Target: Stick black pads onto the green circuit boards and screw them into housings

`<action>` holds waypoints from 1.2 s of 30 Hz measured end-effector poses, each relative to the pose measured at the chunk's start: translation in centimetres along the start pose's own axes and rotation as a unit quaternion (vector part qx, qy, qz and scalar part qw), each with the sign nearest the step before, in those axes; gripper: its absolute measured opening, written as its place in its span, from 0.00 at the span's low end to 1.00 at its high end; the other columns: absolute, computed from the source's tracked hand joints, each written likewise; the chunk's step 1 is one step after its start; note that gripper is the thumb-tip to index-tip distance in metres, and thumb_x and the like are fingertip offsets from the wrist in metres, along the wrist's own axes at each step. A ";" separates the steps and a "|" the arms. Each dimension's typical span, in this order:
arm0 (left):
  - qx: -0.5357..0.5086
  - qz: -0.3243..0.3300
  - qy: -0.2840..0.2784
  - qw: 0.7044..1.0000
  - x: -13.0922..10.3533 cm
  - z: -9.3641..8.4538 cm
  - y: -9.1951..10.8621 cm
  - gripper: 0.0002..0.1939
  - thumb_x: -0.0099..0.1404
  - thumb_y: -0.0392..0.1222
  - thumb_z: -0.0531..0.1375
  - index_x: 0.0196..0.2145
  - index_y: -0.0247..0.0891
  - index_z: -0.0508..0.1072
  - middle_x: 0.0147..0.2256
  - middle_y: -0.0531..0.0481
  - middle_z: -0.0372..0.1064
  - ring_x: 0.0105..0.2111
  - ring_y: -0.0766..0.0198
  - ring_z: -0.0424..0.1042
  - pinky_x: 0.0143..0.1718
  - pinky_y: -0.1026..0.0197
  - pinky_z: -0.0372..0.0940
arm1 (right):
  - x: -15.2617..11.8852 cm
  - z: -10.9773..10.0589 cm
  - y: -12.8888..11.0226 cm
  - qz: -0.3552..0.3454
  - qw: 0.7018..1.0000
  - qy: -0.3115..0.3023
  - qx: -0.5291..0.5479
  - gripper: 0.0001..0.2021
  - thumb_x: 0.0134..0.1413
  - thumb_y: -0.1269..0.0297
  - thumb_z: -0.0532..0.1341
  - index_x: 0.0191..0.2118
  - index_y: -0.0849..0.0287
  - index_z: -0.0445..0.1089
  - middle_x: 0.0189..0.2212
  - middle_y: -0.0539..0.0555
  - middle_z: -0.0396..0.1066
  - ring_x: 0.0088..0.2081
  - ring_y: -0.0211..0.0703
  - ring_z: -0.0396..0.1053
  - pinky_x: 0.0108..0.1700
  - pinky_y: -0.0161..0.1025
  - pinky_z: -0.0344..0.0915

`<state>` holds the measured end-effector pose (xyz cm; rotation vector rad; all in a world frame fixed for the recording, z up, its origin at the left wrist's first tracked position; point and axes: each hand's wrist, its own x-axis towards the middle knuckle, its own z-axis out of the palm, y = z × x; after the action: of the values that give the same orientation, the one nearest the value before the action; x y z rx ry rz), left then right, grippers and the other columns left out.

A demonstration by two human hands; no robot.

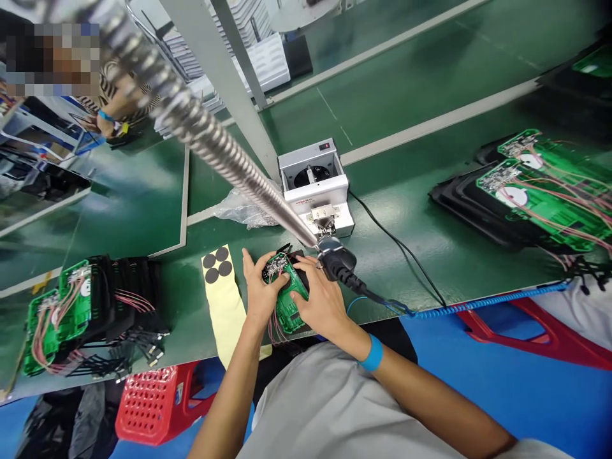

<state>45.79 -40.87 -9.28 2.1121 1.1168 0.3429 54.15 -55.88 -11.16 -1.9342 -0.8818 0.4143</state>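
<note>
On the bench near its front edge lies a green plastic housing with a circuit board and thin wires (288,309), a dark part partly showing beneath it. My left hand (261,292) grips its left side, with the thumb on the board and the fingers curled round the edge. Against its right side, my right hand (325,299) is closed, thumb pressing on the green face. A blue band (372,352) circles my right wrist. To the left is a yellow strip with round black pads (222,312). A ridged metal coil (229,162) with a black cabled end hangs just above my right hand.
A grey-white machine (315,185) stands behind the hands, beside a clear plastic bag (251,207). Stacked wired green housings sit left (74,306) and right (540,191). A blue coiled cord (488,301) follows the front edge. Another person (117,102) works at upper left.
</note>
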 end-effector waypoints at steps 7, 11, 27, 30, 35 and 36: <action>-0.047 -0.073 0.012 0.996 -0.6 0.2 1.1 0.24 0.64 0.39 0.66 0.58 0.49 0.78 0.82 0.52 0.32 0.84 0.49 0.33 0.85 0.35 0.38 | 0.0 0.0 0.0 -0.003 1.000 0.003 0.005 0.31 0.60 0.67 0.67 0.68 0.58 0.68 0.75 0.58 0.63 0.78 0.58 0.59 0.82 0.69 0.58; -0.046 -0.066 0.017 0.997 -0.1 0.1 0.9 0.23 0.63 0.38 0.67 0.55 0.48 0.79 0.82 0.52 0.33 0.84 0.49 0.35 0.85 0.35 0.40 | -0.1 0.1 0.0 0.003 1.000 0.005 0.005 0.30 0.60 0.66 0.66 0.68 0.57 0.67 0.75 0.57 0.63 0.78 0.58 0.58 0.81 0.69 0.60; -0.047 -0.061 0.029 0.997 -0.4 0.3 1.7 0.20 0.62 0.37 0.65 0.52 0.48 0.79 0.80 0.55 0.45 0.81 0.49 0.47 0.85 0.37 0.45 | 0.0 0.0 -0.1 -0.011 1.000 0.008 -0.008 0.30 0.60 0.67 0.66 0.68 0.59 0.67 0.75 0.61 0.62 0.77 0.59 0.59 0.81 0.70 0.58; -0.056 -0.053 0.016 0.997 -0.5 0.2 1.2 0.20 0.66 0.41 0.64 0.55 0.50 0.78 0.80 0.55 0.43 0.82 0.49 0.45 0.85 0.36 0.44 | -0.2 0.2 0.1 -0.018 1.000 0.018 -0.011 0.28 0.60 0.66 0.66 0.66 0.59 0.68 0.72 0.62 0.66 0.76 0.59 0.61 0.80 0.69 0.58; -0.053 -0.047 0.013 0.997 -0.2 0.2 0.4 0.20 0.66 0.41 0.64 0.55 0.50 0.79 0.81 0.55 0.43 0.82 0.49 0.44 0.85 0.36 0.43 | -0.2 0.4 0.3 -0.021 0.999 0.021 -0.017 0.28 0.60 0.66 0.66 0.66 0.59 0.68 0.70 0.62 0.68 0.76 0.58 0.62 0.81 0.68 0.57; -0.054 -0.049 0.012 0.997 -0.1 0.2 0.4 0.20 0.65 0.40 0.64 0.55 0.50 0.79 0.81 0.55 0.43 0.82 0.49 0.44 0.85 0.36 0.44 | -0.2 0.4 0.3 -0.020 0.999 0.022 -0.016 0.28 0.60 0.66 0.66 0.66 0.59 0.68 0.71 0.62 0.67 0.76 0.58 0.62 0.81 0.69 0.57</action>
<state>46.07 -41.18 -9.17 1.9572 1.1847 0.3753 53.87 -55.90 -11.58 -1.9439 -0.9033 0.3350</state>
